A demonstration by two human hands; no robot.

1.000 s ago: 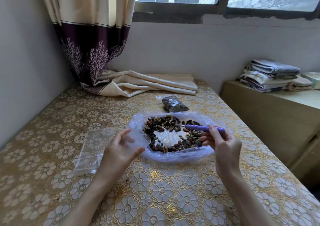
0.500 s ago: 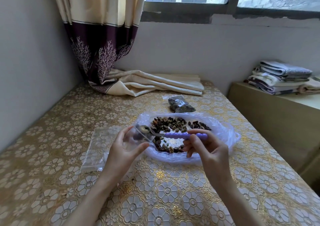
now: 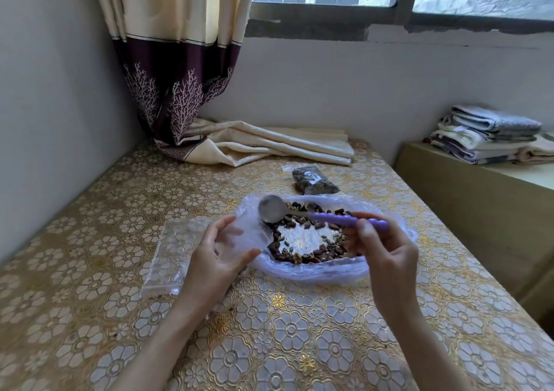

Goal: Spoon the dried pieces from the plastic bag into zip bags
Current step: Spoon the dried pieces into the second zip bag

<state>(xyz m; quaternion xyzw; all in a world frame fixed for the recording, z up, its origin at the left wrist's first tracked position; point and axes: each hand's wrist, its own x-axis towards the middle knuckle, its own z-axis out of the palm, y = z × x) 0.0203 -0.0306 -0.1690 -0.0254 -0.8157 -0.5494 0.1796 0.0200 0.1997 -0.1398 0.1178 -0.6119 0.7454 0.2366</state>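
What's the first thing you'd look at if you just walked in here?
Probably the clear plastic bag in the middle of the gold flowered table, with dark dried pieces lying in a ring inside it. Right above it, the right hand holds a purple-handled spoon whose round bowl looks empty. Behind, at the table's far edge, a purple-and-cream curtain spills onto the table.

At the centre of the frame a clear plastic bag [image 3: 314,273] lies spread open on a gold flowered tablecloth [image 3: 284,330], with dried pieces [image 3: 311,255] ringed inside it. The right hand [image 3: 386,258] pinches the purple handle of a spoon [image 3: 323,215], whose round bowl hangs over the bag's upper left edge. The left hand [image 3: 215,261] holds a clear zip bag [image 3: 230,241] just left of the plastic bag. More empty zip bags [image 3: 171,253] lie further left. A filled zip bag [image 3: 313,179] sits above centre, near a folded curtain [image 3: 269,145].
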